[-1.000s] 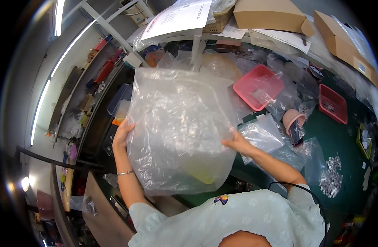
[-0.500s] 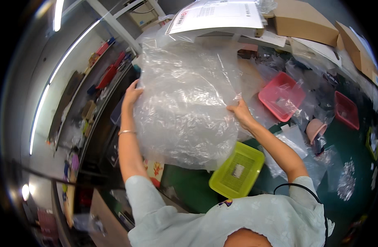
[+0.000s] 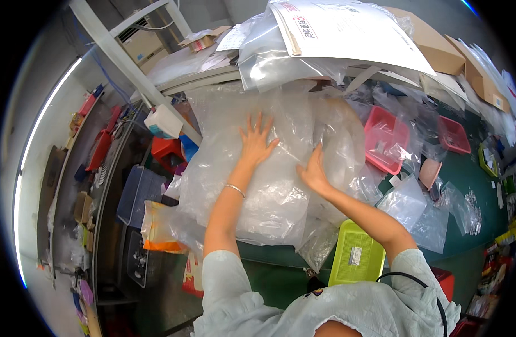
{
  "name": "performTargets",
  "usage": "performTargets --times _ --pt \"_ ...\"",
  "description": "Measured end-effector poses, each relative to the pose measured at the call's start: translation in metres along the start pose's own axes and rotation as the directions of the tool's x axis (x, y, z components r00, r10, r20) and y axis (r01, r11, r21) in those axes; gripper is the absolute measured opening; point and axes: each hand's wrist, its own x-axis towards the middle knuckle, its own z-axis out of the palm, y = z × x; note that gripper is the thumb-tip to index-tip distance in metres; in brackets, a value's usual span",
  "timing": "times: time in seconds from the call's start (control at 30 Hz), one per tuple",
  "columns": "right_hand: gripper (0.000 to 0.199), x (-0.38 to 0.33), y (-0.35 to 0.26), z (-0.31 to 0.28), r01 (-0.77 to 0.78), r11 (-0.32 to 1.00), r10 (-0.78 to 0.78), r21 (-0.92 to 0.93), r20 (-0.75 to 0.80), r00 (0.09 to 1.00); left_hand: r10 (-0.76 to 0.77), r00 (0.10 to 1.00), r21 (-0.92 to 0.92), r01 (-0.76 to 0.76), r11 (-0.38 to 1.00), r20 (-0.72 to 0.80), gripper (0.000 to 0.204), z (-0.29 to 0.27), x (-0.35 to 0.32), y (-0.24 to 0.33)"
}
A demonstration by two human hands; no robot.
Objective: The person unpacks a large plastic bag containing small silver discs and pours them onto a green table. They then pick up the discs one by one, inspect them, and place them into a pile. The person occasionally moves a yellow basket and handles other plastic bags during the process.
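Note:
A large clear plastic bag (image 3: 263,208) lies spread out in front of me, wrinkled and shiny. My left hand (image 3: 257,140) rests flat on its upper middle, palm down with the fingers spread. Against the bag's right part is my right hand (image 3: 314,169), its thumb held apart and its fingers stretched forward; nothing shows gripped in it. More clear plastic (image 3: 339,140) lies crumpled just right of that hand. Nearer my body, a yellow-green mesh basket (image 3: 342,261) sits beneath my right forearm, with a small label inside.
Pink baskets (image 3: 376,160) stand to the right among loose plastic bags. A white printed sheet (image 3: 348,33) overhangs the far side beside cardboard boxes (image 3: 426,42). On the left are crowded shelves (image 3: 109,168), a dark blue bin (image 3: 137,194) and an orange-white package (image 3: 157,227).
The bag has come down from being held up by its two sides and now lies flatter. My left hand has moved right onto its face and opened. The view has shifted.

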Motion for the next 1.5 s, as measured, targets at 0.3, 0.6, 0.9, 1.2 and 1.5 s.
performTargets --times 0.3,0.6,0.9,1.2,1.5 --pt "0.059 0.076 0.066 -0.072 -0.205 0.680 0.043 -0.704 -0.241 0.970 -0.004 0.981 -0.093 0.022 0.995 0.193 0.061 0.092 -0.016 -0.046" --pt "0.018 0.092 0.037 -0.155 -0.055 0.930 -0.113 -0.365 -0.423 0.899 -0.073 0.974 -0.138 0.105 0.985 0.214 0.060 0.121 -0.038 -0.060" --pt "0.015 0.115 -0.079 -0.190 0.192 0.760 -0.246 -0.621 -0.001 0.969 -0.035 0.972 -0.085 0.056 0.995 0.232 0.062 0.117 -0.031 -0.054" --pt "0.012 0.056 -0.128 -0.163 0.250 0.832 -0.228 -0.495 0.106 0.968 -0.132 0.925 -0.333 0.257 0.907 0.356 0.070 0.048 -0.010 -0.037" --pt "0.007 -0.018 -0.175 -0.179 0.363 0.815 -0.361 -0.452 0.093 0.928 0.149 0.844 -0.837 0.533 -0.125 0.515 0.059 -0.141 -0.086 0.117"
